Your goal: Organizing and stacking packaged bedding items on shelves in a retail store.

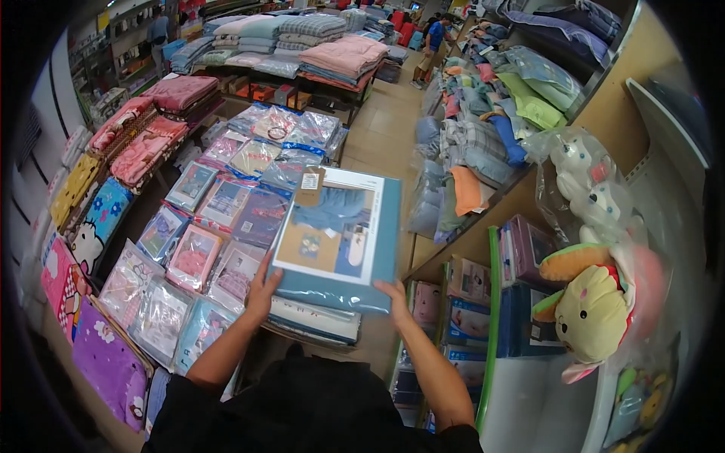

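Between both hands I hold a flat blue bedding package point(340, 294) in clear plastic, with a picture insert on its face and a brown paper tag near its top left. My left hand point(261, 289) grips its lower left edge, the thumb on top. My right hand point(395, 297) grips the lower right corner, its thumb on the front; the fingers underneath are hidden. Below the package lies a stack of packaged bedding point(317, 323). Left of it, rows of wrapped bedding sets, among them a pink one point(194, 256), cover a display table.
Shelves with packaged bedding point(467, 323) and a green edge stand close on my right, with a plush toy point(592, 317) beside them. Folded quilts point(342, 54) are stacked farther ahead. A person in a blue shirt point(436, 37) stands in the aisle; another person point(158, 34) is far left.
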`<action>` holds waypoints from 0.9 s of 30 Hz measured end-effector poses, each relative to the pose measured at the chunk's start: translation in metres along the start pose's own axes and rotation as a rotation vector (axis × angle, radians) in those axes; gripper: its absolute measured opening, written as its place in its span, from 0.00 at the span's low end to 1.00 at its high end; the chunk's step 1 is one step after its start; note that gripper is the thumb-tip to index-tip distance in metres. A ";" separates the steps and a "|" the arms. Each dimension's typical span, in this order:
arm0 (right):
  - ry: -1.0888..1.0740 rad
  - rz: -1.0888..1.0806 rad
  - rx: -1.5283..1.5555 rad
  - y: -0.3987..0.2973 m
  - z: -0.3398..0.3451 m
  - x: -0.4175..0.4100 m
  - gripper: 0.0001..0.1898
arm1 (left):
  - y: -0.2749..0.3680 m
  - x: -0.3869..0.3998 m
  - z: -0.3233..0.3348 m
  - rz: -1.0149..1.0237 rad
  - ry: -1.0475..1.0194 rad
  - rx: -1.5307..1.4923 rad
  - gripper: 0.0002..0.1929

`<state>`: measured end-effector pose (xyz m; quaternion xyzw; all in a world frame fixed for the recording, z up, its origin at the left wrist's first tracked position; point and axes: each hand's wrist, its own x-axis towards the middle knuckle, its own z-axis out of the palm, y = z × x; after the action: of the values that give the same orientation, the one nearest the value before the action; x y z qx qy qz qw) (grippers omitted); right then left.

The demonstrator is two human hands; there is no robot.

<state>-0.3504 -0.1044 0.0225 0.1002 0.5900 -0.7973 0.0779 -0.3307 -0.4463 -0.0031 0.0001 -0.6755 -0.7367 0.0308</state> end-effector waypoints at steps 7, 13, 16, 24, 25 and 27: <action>-0.117 0.058 -0.187 0.077 0.013 0.080 0.38 | -0.021 0.044 -0.040 -0.062 0.101 0.281 0.35; -0.068 0.039 -0.097 0.083 0.013 0.065 0.38 | -0.057 0.038 -0.040 -0.028 0.141 0.327 0.33; -0.031 0.059 -0.180 0.090 0.009 0.065 0.41 | -0.059 0.035 -0.042 -0.043 0.126 0.287 0.33; 0.010 0.045 -0.247 0.100 -0.001 0.069 0.55 | -0.053 0.036 -0.034 -0.042 0.063 0.140 0.32; 0.005 0.038 -0.253 0.099 0.002 0.069 0.57 | -0.044 0.034 -0.030 -0.033 0.081 0.231 0.32; 0.025 0.057 -0.277 0.095 0.008 0.064 0.58 | -0.055 0.032 -0.037 -0.040 0.074 0.171 0.32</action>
<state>-0.3901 -0.1400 -0.0796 0.1150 0.6923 -0.7044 0.1064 -0.3639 -0.4800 -0.0598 0.0435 -0.7343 -0.6762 0.0410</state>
